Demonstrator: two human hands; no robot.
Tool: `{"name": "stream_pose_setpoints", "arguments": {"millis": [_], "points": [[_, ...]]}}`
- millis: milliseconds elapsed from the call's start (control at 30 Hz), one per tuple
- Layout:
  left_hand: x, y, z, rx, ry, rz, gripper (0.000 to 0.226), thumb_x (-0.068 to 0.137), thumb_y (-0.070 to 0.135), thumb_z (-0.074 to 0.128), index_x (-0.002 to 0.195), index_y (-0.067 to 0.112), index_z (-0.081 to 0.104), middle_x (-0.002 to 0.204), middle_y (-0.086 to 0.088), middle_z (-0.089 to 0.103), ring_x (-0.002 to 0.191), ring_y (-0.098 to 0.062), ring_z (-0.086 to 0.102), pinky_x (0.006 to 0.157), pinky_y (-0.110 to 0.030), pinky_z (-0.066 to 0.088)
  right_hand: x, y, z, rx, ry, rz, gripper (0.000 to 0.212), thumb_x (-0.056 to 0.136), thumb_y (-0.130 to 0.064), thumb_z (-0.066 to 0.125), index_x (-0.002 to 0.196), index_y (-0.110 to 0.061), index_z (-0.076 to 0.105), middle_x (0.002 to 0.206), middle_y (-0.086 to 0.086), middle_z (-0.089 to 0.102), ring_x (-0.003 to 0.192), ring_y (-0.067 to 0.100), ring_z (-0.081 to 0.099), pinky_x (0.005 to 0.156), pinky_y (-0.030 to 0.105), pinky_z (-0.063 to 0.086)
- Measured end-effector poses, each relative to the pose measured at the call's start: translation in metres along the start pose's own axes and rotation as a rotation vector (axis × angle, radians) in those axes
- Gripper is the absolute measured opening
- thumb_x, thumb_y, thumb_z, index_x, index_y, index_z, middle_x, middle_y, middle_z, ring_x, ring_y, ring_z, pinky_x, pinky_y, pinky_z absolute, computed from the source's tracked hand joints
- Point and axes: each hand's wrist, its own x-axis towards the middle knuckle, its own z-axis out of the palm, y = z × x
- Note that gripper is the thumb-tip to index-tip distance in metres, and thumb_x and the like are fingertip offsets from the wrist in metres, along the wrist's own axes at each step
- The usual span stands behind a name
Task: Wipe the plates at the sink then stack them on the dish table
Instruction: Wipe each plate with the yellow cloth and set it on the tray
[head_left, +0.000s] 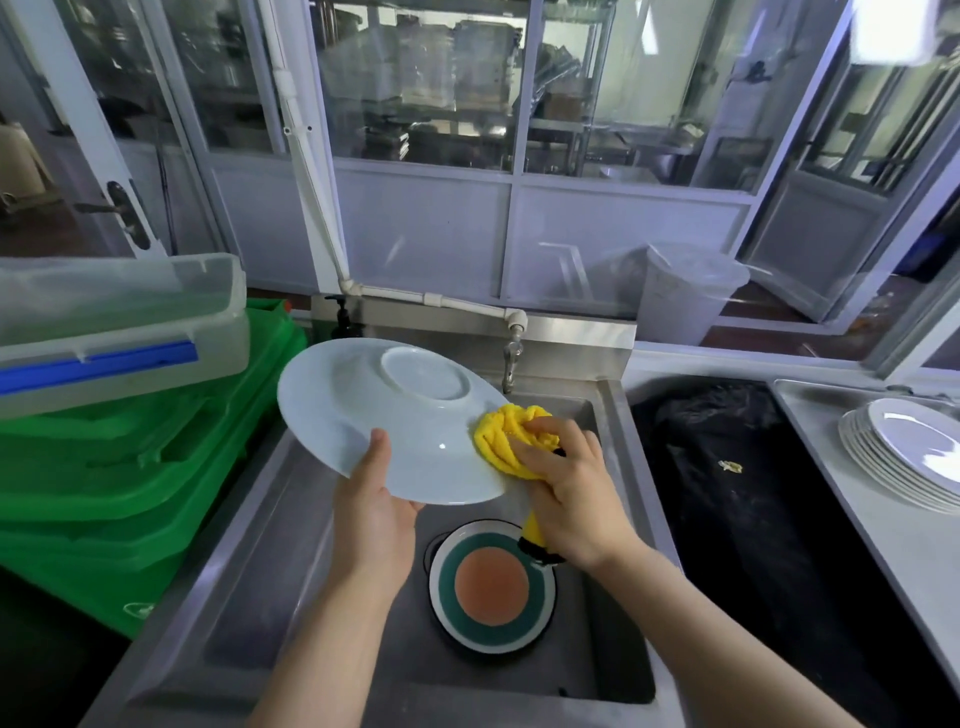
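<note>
Left hand (376, 512) holds the white plate (384, 421) by its near rim, thumb on the upturned underside, the other fingers hidden beneath. Plate is tilted, foot ring facing up and toward the far side, held in the air over the steel sink (249, 587).

Right hand (569, 493) has its fingers closed around a bunched yellow cloth (506, 434). Cloth is pressed against the plate's right edge. A tail of the cloth with a black trim hangs down under the wrist, over the basin.

In the sink bottom, near side: 1 flat plate with a white rim, a green ring and an orange centre (491, 584), lying face up, directly below the right wrist. Not touching the white plate.

Faucet (511, 358) sits at the far edge of the sink, fed by a white pipe running up and left along the wall. Dark soap pump bottle (343, 317) at the far left corner.

Right of the sink: a dark bin lined with a black bag (727, 493). Further right, on the steel desk (841, 467), a stack of white plates (906, 454), partly cut off by the frame edge. Count unclear.

Left of the sink: stacked green crates (135, 467) with a clear lidded container with a blue clip (119, 332) on top.
</note>
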Motion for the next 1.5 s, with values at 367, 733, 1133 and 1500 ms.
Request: {"name": "stream_pose_setpoints", "arguments": {"millis": [367, 733, 1133, 1500], "points": [[-0.016, -0.034, 0.001, 0.011, 0.014, -0.116, 0.028, 0.090, 0.022, 0.051, 0.115, 0.019, 0.063, 0.101, 0.000, 0.075, 0.088, -0.016, 0.072, 0.063, -0.028, 0.058, -0.032, 0.011, -0.008, 0.068, -0.072, -0.214, 0.053, 0.076, 0.007, 0.053, 0.116, -0.024, 0.070, 0.122, 0.007, 0.057, 0.096, 0.034, 0.047, 0.089, 0.035, 0.040], [-0.047, -0.062, -0.018, 0.150, -0.050, -0.236, 0.033, 0.077, 0.019, 0.057, 0.106, 0.024, 0.072, 0.104, 0.001, 0.073, 0.095, -0.018, 0.070, 0.069, -0.031, 0.059, -0.074, 0.129, -0.011, -0.025, -0.118, 0.233, 0.047, 0.089, -0.002, 0.057, 0.126, -0.030, 0.063, 0.133, 0.000, 0.050, 0.110, 0.028, 0.041, 0.094, 0.021, 0.027], [-0.058, -0.083, -0.028, 0.303, -0.034, -0.368, 0.043, 0.094, 0.012, 0.048, 0.078, 0.038, 0.079, 0.090, 0.010, 0.076, 0.082, -0.007, 0.072, 0.075, -0.034, 0.050, -0.199, 0.169, 0.027, -0.324, -0.441, 0.400, 0.047, 0.090, -0.043, 0.054, 0.136, -0.049, 0.043, 0.144, -0.011, 0.035, 0.121, 0.019, 0.035, 0.092, 0.032, 0.042], [-0.048, -0.072, -0.028, 0.246, -0.090, -0.495, 0.036, 0.094, 0.011, 0.047, 0.083, 0.024, 0.079, 0.085, 0.008, 0.076, 0.076, -0.008, 0.072, 0.062, -0.030, 0.057, -0.161, 0.072, 0.032, -0.218, 0.243, 0.178, 0.063, 0.077, -0.033, 0.069, 0.135, -0.020, 0.048, 0.128, 0.001, 0.058, 0.114, 0.023, 0.052, 0.093, 0.034, 0.042]]}}
